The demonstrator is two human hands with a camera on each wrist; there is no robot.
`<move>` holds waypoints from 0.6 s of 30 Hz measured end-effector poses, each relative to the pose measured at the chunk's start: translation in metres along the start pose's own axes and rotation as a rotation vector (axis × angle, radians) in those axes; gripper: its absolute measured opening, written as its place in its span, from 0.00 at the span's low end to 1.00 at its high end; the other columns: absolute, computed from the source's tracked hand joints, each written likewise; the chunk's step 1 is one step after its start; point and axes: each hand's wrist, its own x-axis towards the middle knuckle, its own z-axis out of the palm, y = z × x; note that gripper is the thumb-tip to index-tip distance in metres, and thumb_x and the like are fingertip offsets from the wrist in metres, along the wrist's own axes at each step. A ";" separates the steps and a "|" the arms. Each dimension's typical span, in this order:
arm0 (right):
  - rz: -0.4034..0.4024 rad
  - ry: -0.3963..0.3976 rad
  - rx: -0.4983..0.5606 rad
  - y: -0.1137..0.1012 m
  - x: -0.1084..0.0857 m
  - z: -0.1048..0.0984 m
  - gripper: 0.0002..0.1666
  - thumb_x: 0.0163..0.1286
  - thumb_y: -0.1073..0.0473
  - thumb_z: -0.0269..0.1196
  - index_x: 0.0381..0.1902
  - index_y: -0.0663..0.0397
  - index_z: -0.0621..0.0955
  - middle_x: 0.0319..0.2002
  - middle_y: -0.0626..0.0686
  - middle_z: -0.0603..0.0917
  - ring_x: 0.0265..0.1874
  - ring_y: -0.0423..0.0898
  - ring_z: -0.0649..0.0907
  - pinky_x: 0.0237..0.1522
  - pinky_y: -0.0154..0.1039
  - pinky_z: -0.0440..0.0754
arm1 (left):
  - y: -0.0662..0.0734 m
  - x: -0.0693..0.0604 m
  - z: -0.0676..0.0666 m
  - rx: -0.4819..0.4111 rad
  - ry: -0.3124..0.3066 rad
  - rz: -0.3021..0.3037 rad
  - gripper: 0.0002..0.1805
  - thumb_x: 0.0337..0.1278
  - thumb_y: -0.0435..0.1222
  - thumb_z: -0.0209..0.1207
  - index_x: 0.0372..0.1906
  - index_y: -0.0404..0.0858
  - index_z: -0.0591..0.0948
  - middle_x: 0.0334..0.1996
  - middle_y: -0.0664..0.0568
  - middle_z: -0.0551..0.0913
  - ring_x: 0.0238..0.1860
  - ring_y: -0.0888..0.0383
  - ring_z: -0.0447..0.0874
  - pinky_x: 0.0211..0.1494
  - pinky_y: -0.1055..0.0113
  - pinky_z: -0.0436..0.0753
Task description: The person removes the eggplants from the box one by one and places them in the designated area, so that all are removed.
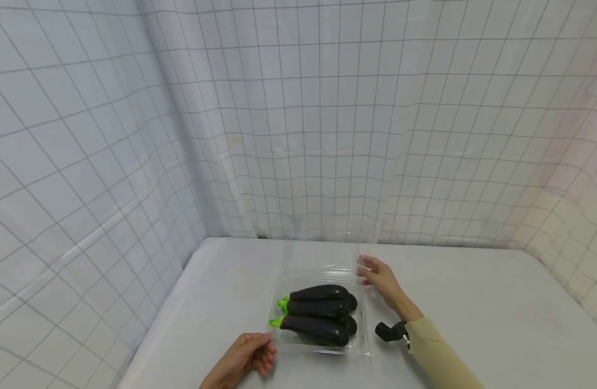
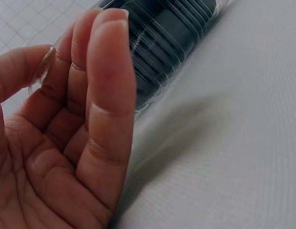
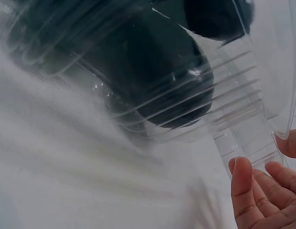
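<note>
A clear plastic box (image 1: 369,340) with a raised transparent lid holds several dark eggplants (image 1: 317,309) with green stems. At its near left corner my left hand (image 1: 247,356) pinches the rim between thumb and index finger; the left wrist view shows the plastic edge (image 2: 43,71) between them. My right hand (image 1: 383,281) is at the far right corner, by the hinge side. In the right wrist view its thumb touches the clear plastic, the other fingers (image 3: 242,179) bent beside it; how firmly it holds is unclear.
The box stands on a white-covered table (image 1: 230,281). Grid-patterned white curtains (image 1: 303,135) hang behind and at both sides. A black strap-like device (image 1: 390,331) is at the right wrist, beside the box.
</note>
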 end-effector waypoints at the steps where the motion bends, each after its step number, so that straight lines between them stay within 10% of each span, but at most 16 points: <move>1: 0.011 0.008 -0.006 0.000 0.000 0.000 0.29 0.70 0.61 0.59 0.64 0.70 0.66 0.60 0.68 0.71 0.47 0.54 0.81 0.39 0.37 0.81 | 0.000 0.000 0.000 0.000 -0.003 -0.001 0.19 0.72 0.43 0.48 0.31 0.40 0.85 0.26 0.55 0.84 0.24 0.65 0.82 0.28 0.72 0.81; 18: 0.127 0.047 -0.052 0.002 -0.008 0.004 0.29 0.72 0.56 0.56 0.62 0.72 0.67 0.53 0.69 0.76 0.41 0.52 0.83 0.36 0.36 0.79 | -0.001 0.000 0.000 0.009 -0.030 0.027 0.18 0.72 0.42 0.48 0.32 0.40 0.84 0.26 0.55 0.84 0.25 0.65 0.82 0.28 0.72 0.81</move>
